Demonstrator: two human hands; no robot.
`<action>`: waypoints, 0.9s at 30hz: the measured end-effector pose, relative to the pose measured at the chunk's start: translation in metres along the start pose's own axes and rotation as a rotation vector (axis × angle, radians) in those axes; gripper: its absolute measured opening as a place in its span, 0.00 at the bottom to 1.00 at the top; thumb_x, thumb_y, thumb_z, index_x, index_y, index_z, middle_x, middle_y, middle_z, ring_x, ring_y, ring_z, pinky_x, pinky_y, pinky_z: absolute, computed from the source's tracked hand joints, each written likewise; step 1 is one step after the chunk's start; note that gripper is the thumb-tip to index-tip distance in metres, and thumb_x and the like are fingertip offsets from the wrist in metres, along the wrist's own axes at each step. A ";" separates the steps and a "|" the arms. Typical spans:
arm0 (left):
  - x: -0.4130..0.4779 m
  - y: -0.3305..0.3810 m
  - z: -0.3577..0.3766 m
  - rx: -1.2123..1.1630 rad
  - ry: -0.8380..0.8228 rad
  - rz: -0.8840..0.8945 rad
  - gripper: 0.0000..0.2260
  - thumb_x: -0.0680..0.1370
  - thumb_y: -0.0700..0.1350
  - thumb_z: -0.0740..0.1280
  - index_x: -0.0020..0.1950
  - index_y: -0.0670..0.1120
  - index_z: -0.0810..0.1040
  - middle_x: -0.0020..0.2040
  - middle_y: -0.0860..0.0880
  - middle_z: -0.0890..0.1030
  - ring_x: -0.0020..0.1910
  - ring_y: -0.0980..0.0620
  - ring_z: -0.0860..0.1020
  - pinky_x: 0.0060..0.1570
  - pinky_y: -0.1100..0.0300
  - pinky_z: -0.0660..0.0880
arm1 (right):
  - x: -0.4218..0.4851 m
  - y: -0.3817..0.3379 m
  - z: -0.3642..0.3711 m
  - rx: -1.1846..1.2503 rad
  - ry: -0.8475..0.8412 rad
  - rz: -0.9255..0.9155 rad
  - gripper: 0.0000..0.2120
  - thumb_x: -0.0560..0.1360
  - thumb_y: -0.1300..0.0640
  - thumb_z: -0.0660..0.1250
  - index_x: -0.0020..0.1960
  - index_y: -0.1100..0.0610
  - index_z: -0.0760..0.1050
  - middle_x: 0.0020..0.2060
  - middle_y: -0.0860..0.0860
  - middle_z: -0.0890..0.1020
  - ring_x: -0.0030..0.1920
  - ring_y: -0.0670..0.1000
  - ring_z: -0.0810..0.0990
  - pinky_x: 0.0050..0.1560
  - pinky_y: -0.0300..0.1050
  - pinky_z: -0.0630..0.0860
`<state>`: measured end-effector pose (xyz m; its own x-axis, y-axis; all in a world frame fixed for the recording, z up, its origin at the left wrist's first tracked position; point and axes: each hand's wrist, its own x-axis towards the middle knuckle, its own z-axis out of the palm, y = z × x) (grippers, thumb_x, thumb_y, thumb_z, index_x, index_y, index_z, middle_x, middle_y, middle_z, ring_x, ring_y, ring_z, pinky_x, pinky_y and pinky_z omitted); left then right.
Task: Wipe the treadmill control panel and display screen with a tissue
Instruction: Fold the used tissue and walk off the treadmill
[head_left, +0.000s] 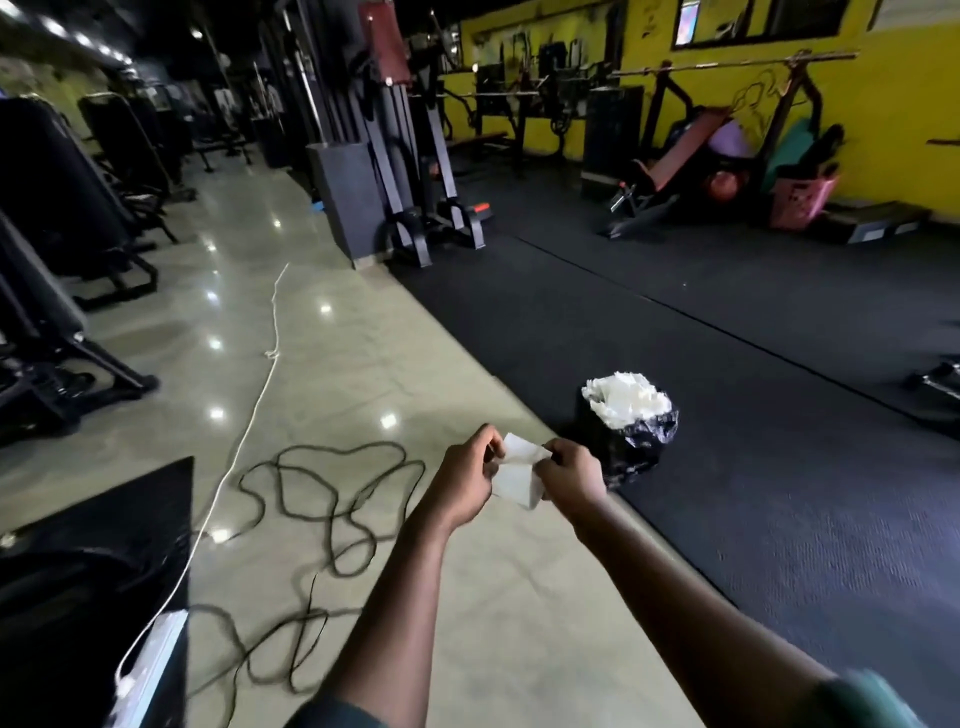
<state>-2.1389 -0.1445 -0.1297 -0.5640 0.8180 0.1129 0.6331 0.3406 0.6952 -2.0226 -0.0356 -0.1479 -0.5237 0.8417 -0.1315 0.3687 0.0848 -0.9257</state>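
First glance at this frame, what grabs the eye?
Dead centre, the left hand and right hand pinch a white tissue between them. Just right of them, at the dark mat's edge, stands a bin lined in black plastic and heaped with white paper. A black cable lies looped on the shiny floor to the left.

We look into a dim gym where a glossy pale floor (322, 353) mirrors the ceiling lights (78, 36), a black mat (727, 374) runs right toward a yellow wall (893, 135) with a barbell rack (727, 65) and pink basket (800, 200), dark machines (52, 234) line the left, and cords (332, 499) loop nearby.
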 end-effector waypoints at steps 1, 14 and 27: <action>0.028 -0.006 -0.001 0.003 -0.003 -0.008 0.12 0.77 0.33 0.63 0.47 0.51 0.71 0.42 0.50 0.81 0.40 0.51 0.78 0.38 0.61 0.72 | 0.028 -0.006 0.003 -0.006 -0.004 0.005 0.07 0.68 0.63 0.64 0.39 0.54 0.79 0.35 0.54 0.83 0.41 0.59 0.83 0.40 0.52 0.82; 0.403 -0.075 0.070 -0.021 -0.266 0.060 0.14 0.75 0.31 0.61 0.45 0.50 0.73 0.42 0.50 0.81 0.42 0.53 0.79 0.41 0.59 0.74 | 0.370 -0.013 0.015 -0.147 0.175 0.157 0.16 0.69 0.64 0.67 0.55 0.58 0.82 0.39 0.55 0.83 0.42 0.58 0.82 0.42 0.47 0.76; 0.649 -0.094 0.241 0.042 -0.621 0.054 0.11 0.78 0.32 0.63 0.54 0.47 0.77 0.43 0.56 0.76 0.42 0.55 0.76 0.41 0.67 0.66 | 0.621 0.084 -0.043 -0.148 0.227 0.481 0.13 0.72 0.63 0.69 0.56 0.60 0.82 0.46 0.56 0.86 0.44 0.53 0.83 0.43 0.41 0.76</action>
<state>-2.4373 0.4662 -0.2927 -0.1251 0.9472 -0.2951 0.6795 0.2986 0.6702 -2.2838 0.5172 -0.2916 -0.0969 0.8964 -0.4326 0.6384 -0.2775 -0.7180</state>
